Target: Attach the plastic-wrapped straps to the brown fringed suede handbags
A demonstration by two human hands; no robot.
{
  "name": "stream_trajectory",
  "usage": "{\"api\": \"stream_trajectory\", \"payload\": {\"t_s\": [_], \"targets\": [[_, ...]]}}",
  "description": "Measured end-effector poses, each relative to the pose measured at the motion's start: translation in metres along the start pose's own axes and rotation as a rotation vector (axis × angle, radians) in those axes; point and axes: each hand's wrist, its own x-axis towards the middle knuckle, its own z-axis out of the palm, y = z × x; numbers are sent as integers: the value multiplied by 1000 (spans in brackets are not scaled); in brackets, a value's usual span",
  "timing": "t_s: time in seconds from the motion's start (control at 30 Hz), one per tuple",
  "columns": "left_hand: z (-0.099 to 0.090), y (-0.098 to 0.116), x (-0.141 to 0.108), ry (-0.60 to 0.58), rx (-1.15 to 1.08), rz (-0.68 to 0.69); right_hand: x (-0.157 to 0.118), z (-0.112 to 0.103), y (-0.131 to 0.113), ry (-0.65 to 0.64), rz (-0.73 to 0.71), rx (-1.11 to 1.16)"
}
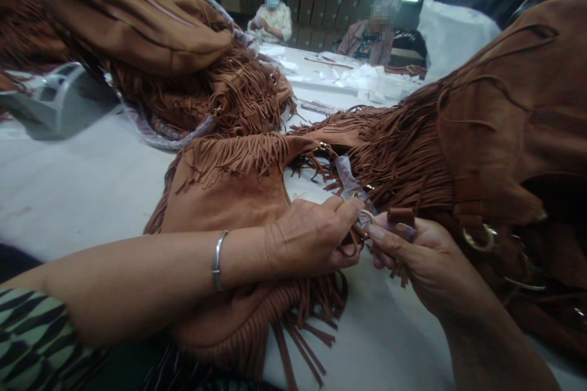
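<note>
A brown suede bag (229, 201) with fringes lies on the white table in front of me. My left hand (316, 232) reaches across it, its fingers closed round a gold-coloured metal ring (368, 216) and thin brown strips at the bag's end. Facing it, my right hand (422, 250) is closed too, thumb pressed near the ring, with a brown leather strap end (401, 217) bearing a round metal stud between its fingers. The fingertips of both hands almost meet. Clear plastic wrap (349, 176) lies just beyond them. How ring and strap join is hidden by my fingers.
More fringed brown bags are heaped at right (513, 110) and at back left (132, 18). A grey plastic holder (64, 101) stands at left. Across the white table (82, 189) sit two people (275, 18), with white scraps (367, 76) before them and stacked cartons behind.
</note>
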Motion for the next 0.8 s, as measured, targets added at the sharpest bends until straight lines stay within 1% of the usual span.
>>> {"api": "stream_trajectory", "payload": {"t_s": [0.17,0.3,0.43,0.53,0.6,0.67,0.73,0.8], "targets": [[-3,3,1,-66,26,9,-1,-4,-4,-85,24,-24],[-4,6,1,-45,40,28,-1,-5,-6,-123,23,-43],[0,3,3,-22,53,66,-1,-4,-7,-150,39,-52],[3,-1,4,-14,43,46,-2,-6,-8,-167,55,-90],[5,-4,4,10,35,40,-3,-10,-8,-138,47,-132],[7,-5,3,49,23,62,-4,-15,-8,-84,12,-139],[8,-7,0,99,-23,104,-3,-19,-7,-46,-12,-103],[9,-7,-2,137,-68,122,-1,-19,-5,-32,10,-53]]}}
